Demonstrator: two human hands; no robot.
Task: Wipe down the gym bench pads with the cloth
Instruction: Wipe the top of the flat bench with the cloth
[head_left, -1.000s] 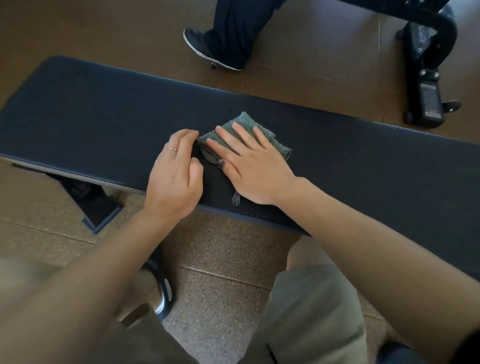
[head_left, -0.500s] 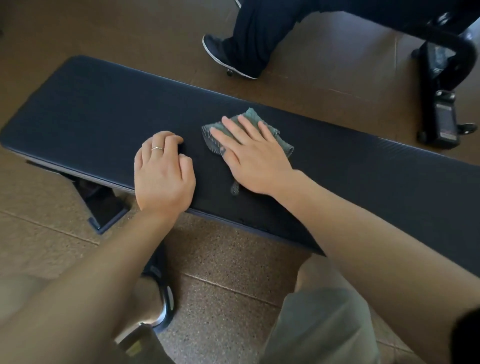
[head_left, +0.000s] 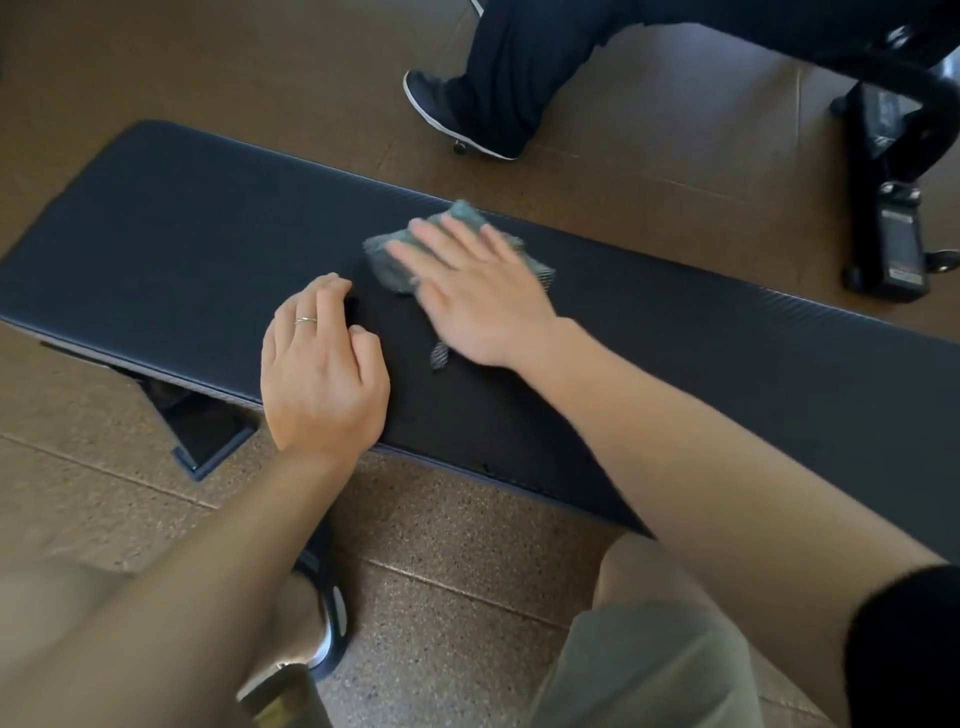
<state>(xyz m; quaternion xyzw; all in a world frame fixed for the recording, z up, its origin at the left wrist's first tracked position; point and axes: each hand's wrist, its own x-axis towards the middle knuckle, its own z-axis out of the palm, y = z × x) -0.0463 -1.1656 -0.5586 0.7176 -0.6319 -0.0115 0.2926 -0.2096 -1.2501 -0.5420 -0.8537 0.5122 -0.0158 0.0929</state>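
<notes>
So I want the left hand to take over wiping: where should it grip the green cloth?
Probably the bunched corner of the green cloth that sticks out left of the right hand. It faces the left hand resting on the bench pad, so come in from the left, low, and pinch the raised folds. The rest lies flat under the right palm.

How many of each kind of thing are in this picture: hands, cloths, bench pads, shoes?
Hands: 2, left hand and right hand
Cloths: 1, grey-green cloth
Bench pads: 1, dark bench pad
Shoes: 2, dark shoe beyond the bench, wearer's shoe
Total: 6
</notes>
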